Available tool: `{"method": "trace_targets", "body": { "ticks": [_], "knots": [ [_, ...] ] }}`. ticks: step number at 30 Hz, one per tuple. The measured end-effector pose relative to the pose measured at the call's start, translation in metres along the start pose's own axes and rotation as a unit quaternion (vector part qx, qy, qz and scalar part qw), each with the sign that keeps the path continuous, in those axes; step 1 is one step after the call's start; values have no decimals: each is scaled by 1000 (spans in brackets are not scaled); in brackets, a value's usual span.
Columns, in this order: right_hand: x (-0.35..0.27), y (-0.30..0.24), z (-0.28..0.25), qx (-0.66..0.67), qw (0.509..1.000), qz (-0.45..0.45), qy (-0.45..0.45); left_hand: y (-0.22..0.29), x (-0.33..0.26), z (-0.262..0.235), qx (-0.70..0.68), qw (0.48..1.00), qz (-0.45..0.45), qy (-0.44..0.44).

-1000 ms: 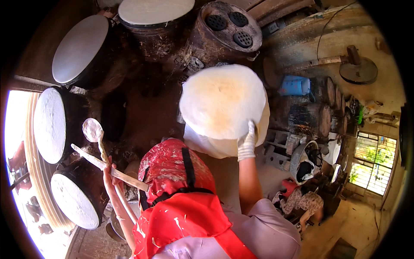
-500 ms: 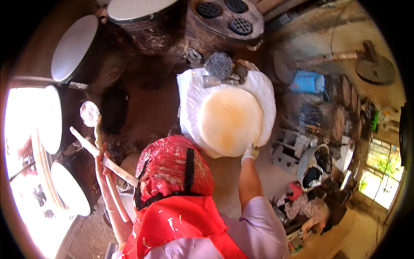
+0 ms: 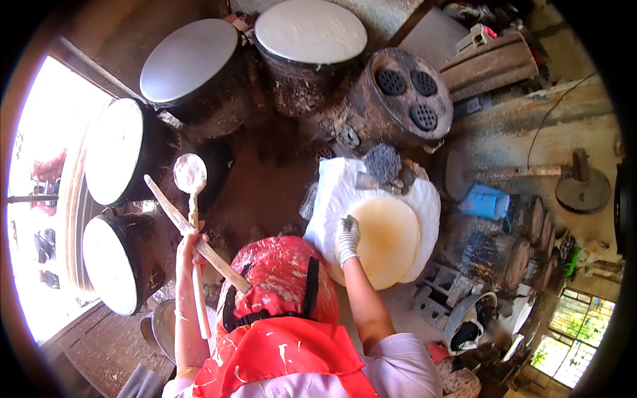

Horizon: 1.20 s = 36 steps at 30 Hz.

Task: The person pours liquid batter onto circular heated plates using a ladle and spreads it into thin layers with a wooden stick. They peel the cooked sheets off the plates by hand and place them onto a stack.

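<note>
My left hand (image 3: 191,247), bare, is closed round the handle of a ladle (image 3: 190,174) with a batter-coated round bowl. The same hand grips a pale wooden stick (image 3: 162,199) that crosses the ladle's handle at a slant. In a whitish glove, my right hand (image 3: 347,240) is at the left edge of a large, thin, round flatbread (image 3: 388,235), its fingers curled. Whether something small sits in those fingers cannot be made out. Under the flatbread is a white sheet (image 3: 332,189). A grey wiry scouring ball (image 3: 383,164) rests at the sheet's far side.
Round griddle stoves, including a pale-topped griddle (image 3: 310,32) and a grey griddle (image 3: 189,60), curve round the left and far side. Beyond the sheet stands a stove (image 3: 398,99) with three perforated openings. A blue jug (image 3: 484,201) and a bucket (image 3: 472,318) are at right.
The view has shifted, bringing more griddles in. My right hand has moved from the flatbread's near right edge to its left edge. My left hand still holds the ladle and stick.
</note>
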State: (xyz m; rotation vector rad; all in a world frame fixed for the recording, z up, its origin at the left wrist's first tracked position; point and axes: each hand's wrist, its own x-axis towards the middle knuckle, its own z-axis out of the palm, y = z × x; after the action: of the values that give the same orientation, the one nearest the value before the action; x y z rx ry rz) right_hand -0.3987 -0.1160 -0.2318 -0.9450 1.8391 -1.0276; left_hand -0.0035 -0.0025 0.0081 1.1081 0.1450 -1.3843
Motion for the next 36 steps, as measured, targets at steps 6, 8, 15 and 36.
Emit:
{"method": "trace_targets", "body": {
  "ticks": [6,8,15,36],
  "knots": [
    [-6,-74,70,46,986,38,-157,20,15,-6,55,998,18,18],
    [-25,-127,88,110,951,134,-257,26,19,-1,59,998,17,21],
    [-138,-316,135,152,750,42,-642,61,53,47,71,997,31,11],
    [73,-446,181,-31,879,-364,-307,218,246,282,308,930,199,26]
  ]
}}
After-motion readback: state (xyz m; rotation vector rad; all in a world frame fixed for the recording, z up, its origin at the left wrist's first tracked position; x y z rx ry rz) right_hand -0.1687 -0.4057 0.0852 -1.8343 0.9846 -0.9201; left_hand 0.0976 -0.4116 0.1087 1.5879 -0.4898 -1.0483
